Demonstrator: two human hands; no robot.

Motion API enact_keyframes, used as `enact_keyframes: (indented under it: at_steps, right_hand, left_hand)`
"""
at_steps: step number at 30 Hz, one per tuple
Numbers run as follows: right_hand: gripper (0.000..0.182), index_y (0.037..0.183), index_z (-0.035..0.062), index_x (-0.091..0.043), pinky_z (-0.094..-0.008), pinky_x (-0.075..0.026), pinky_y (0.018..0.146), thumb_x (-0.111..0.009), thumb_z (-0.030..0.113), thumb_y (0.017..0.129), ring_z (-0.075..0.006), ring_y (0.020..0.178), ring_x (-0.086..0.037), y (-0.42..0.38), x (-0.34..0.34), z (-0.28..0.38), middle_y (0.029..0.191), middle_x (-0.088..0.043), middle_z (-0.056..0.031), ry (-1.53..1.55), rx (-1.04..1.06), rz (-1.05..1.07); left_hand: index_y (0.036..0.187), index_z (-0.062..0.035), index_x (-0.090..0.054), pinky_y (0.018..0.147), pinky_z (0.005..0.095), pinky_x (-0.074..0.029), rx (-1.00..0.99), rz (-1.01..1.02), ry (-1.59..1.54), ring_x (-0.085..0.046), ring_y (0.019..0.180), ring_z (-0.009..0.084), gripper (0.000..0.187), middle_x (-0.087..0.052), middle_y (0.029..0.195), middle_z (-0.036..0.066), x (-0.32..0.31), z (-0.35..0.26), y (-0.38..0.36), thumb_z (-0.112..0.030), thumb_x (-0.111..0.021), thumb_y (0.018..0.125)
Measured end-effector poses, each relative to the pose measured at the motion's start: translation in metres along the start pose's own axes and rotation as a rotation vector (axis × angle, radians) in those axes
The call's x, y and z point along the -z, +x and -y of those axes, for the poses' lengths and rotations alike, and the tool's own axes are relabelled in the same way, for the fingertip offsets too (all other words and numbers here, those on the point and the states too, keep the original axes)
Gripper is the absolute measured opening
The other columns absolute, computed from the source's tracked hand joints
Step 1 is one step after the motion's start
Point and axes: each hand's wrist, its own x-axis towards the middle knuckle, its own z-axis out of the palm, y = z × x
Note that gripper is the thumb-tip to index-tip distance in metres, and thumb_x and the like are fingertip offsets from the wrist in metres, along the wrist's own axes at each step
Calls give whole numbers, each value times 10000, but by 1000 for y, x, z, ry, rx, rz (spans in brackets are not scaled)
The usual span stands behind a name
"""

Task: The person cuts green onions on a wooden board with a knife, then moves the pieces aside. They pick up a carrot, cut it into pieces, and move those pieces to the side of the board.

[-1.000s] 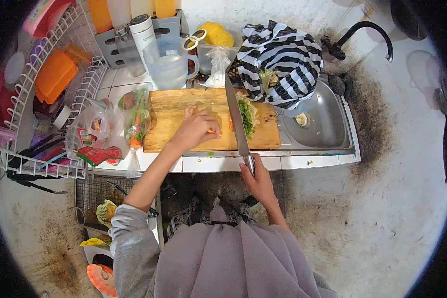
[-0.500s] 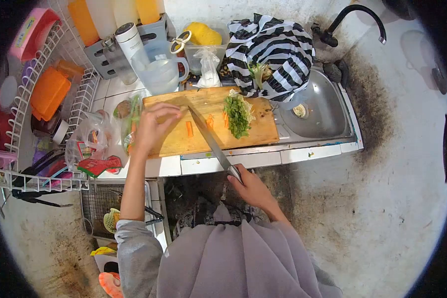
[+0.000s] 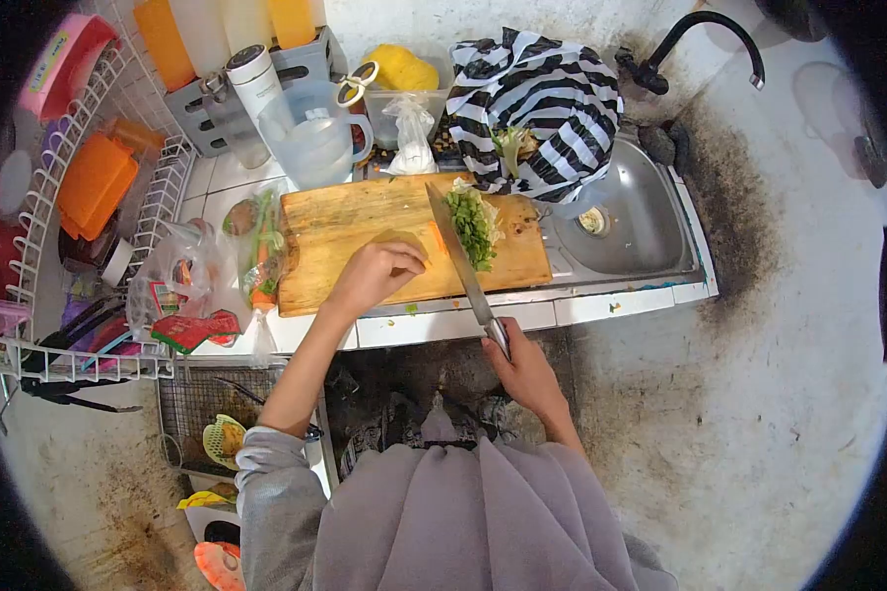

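Observation:
My right hand [image 3: 527, 369] grips a large kitchen knife [image 3: 463, 266] by its handle. The blade slants up across the wooden cutting board [image 3: 325, 231], along the left side of a heap of chopped greens [image 3: 474, 229]. Strips of orange carrot [image 3: 437, 237] lie just left of the blade. Low on the board, my left hand [image 3: 376, 274] is closed with its fingertips together, close to the carrot. Whatever those fingers may hold is hidden. Paler shredded leaves [image 3: 490, 212] show at the right edge of the greens.
A steel sink [image 3: 646, 212] adjoins the board, partly under a black-and-white striped plastic bag [image 3: 537, 113]. Behind the board stand a clear jug [image 3: 315, 138] and a white bottle [image 3: 256, 84]. Bagged vegetables [image 3: 261, 246] and a dish rack [image 3: 153, 217] are on the left.
My left hand has moved right and toward me from the board's upper left. The knife has shifted right, to beside the greens, and the carrot piece near the board's middle is no longer visible there.

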Motion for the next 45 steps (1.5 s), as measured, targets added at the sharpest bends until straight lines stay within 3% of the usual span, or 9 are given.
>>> enact_keyframes:
  at_steps: [4,6,9,15,17,20,39,41,45]
  right_hand:
    - [294,1088,49,-463,-478,-448,618,-528,276,913,-431,729,-596,-5,-4,-2,760,-616,-212,-92,56,30]
    - [295,1094,60,-465,-483,-455,616,-535,280,909,-432,721,-598,-3,-5,-4,754,-621,-212,-155,82,12]
    - [291,1099,95,-460,-502,-468,574,-541,295,903,-426,663,-604,8,-9,-14,694,-615,-211,-277,157,-36]
    - [281,1092,122,-457,-516,-475,526,-540,311,900,-419,605,-607,18,-7,-14,632,-605,-208,-352,203,-52]
    - [282,1093,119,-457,-516,-478,531,-540,309,901,-418,609,-609,18,-9,-13,638,-608,-210,-357,193,-44]
    - [299,1108,88,-459,-522,-470,602,-545,287,902,-440,698,-604,18,-9,-8,745,-630,-223,-342,112,8]
    - [284,1113,78,-445,-515,-462,598,-536,257,913,-433,719,-606,16,-5,-3,766,-633,-213,-343,82,54]
    - [280,1110,77,-446,-515,-461,597,-538,252,912,-431,720,-606,18,-7,-6,767,-633,-211,-346,84,56]
    - [271,1101,73,-447,-514,-460,601,-534,248,913,-429,723,-607,19,-9,-8,775,-632,-209,-345,74,67]
  left_hand:
    - [835,-33,-692,749,311,-506,32,-63,-61,-639,874,238,111,-669,933,90,22,-8,0,-5,-612,763]
    - [892,-27,-662,774,340,-492,75,-355,-29,-626,870,279,170,-658,920,96,30,-10,9,6,-558,762]
    - [952,-38,-640,798,348,-481,-45,-504,47,-616,897,294,197,-645,942,107,29,-6,38,-15,-539,784]
    - [904,-51,-639,763,385,-480,-102,-313,17,-604,886,315,131,-638,937,123,-5,7,89,-96,-543,828]
    - [879,-61,-648,745,398,-481,10,-269,29,-606,867,317,120,-645,917,117,-14,13,96,-116,-552,833]
    - [928,-58,-637,743,403,-481,58,-222,90,-607,888,312,133,-641,904,129,-21,18,101,-110,-556,838]
    - [894,-76,-649,783,406,-464,9,-279,196,-593,890,303,124,-632,921,93,-23,19,100,-135,-597,797]
    - [898,-98,-656,837,391,-412,47,-262,180,-577,949,261,132,-630,936,63,-26,23,98,-139,-569,808]
    - [889,-102,-655,818,386,-408,61,-215,177,-578,941,248,124,-635,902,56,-28,29,97,-144,-573,806]
